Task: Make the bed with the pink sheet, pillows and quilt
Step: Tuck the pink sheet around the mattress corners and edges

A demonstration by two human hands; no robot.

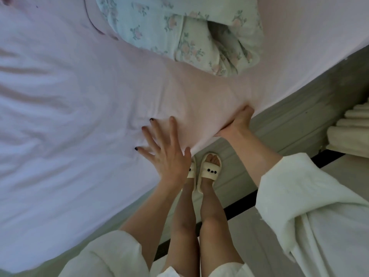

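The pink sheet [79, 86] covers the bed and shows soft creases across its left half. My left hand [165, 148] lies flat on it near the bed's edge, fingers spread and straight. My right hand [237, 122] is at the side of the bed, its fingers tucked under the sheet's edge and hidden there. A floral quilt [189, 31], pale green with pink flowers, lies bunched at the top centre. A pink pillow [48, 9] shows at the top left, partly under the quilt.
My feet in cream slippers [207, 172] stand on the pale floor [229, 168] close to the bed's side. A black strip runs across the floor. Folded cream fabric [351, 132] sits at the right edge.
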